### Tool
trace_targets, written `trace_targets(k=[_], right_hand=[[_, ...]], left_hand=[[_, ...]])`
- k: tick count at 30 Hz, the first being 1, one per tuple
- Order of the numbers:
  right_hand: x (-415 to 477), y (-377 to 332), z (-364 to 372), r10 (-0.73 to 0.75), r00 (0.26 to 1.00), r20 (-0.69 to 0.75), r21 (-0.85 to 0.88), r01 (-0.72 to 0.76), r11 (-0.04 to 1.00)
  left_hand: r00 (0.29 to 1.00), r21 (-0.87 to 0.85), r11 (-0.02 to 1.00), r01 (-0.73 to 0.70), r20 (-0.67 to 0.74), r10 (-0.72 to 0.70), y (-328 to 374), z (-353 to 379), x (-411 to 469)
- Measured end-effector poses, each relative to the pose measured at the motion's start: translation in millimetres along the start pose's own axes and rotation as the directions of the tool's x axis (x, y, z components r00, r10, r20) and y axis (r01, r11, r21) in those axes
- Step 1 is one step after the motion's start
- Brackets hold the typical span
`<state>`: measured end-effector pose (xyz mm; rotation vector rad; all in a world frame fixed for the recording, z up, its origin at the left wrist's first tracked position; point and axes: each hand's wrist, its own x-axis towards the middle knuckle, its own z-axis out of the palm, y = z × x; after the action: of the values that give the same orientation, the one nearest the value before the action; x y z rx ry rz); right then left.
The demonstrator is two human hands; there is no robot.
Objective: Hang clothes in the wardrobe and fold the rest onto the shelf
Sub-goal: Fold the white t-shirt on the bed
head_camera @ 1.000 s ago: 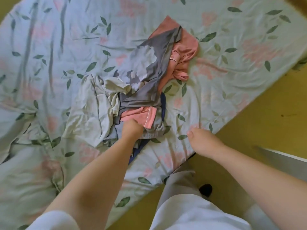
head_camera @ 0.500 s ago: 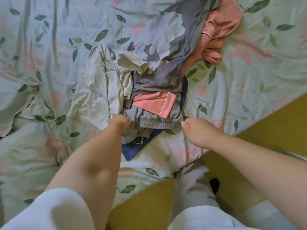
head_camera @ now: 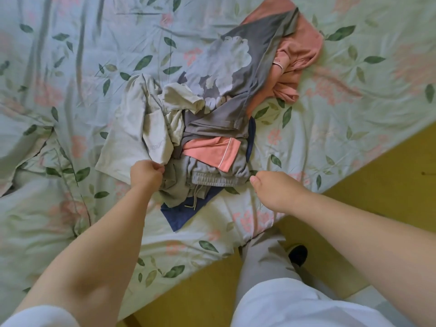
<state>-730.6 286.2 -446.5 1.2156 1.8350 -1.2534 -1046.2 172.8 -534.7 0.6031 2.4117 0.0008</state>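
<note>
Left hand [head_camera: 146, 173] has shifted leftward and now pinches the near hem of the beige shirt [head_camera: 132, 128], soft, light, limp; right hand [head_camera: 271, 190] hangs loosely curled, empty.

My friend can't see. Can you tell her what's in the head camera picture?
A person's left hand pinches a pale beige garment from a clothes pile on a leafy bedsheet; the right hand is beside grey sweatpants.

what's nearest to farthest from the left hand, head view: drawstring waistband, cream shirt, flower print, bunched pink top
1. cream shirt, in the left hand
2. drawstring waistband, just right
3. flower print, mid-pile
4. bunched pink top, far right
</note>
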Motion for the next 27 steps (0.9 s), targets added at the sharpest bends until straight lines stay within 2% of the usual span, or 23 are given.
trace_targets(k=[3, 7, 10, 13, 15, 17, 19, 23, 27], right_hand=[[-18, -7, -4, -0.018, 1.0, -0.013, -0.014, 0.018, 1.0], [-47, -15, -7, -0.022, 0.999, -0.038, 0.004, 0.022, 1.0], [-72, -16, -16, -0.023, 0.997, -0.08, 0.078, 0.029, 0.997], [-105, -11, -34, -0.04, 0.979, -0.2, 0.284, 0.097, 0.954], [-133, -5, -50, -0.052, 0.968, -0.247, 0.463, 0.165, 0.871], [-158, 6, -64, -0.103, 0.959, -0.263, 0.639, 0.253, 0.726], [-186, 17, -77, -0.154, 0.933, -0.324, 0.723, 0.35, 0.595], [-245, 38, -99, -0.156, 0.85, -0.503, 0.764, 0.522, 0.379], [-299, 57, -107, -0.097, 0.768, -0.633, 0.701, 0.621, 0.35]], left_hand=[[0.993, -0.173, 0.979, -0.112, -0.051, 0.104, 26, -18, -26], [0.97, -0.4, 0.885, -0.239, -0.05, 0.239, 75, -51, -79], [0.927, -0.611, 0.726, -0.315, -0.033, 0.374, 117, -76, -134], [0.872, -0.775, 0.546, -0.319, -0.015, 0.488, 157, -100, -194], [0.826, -0.801, 0.485, -0.35, -0.019, 0.564, 179, -114, -231], [0.78, -0.809, 0.442, -0.388, -0.034, 0.625, 196, -124, -265], [0.74, -0.834, 0.389, -0.391, -0.033, 0.672, 210, -133, -297], [0.632, -0.904, 0.257, -0.342, -0.019, 0.775, 238, -148, -359], [0.51, -0.907, 0.198, -0.37, -0.02, 0.86, 273, -152, -413]])
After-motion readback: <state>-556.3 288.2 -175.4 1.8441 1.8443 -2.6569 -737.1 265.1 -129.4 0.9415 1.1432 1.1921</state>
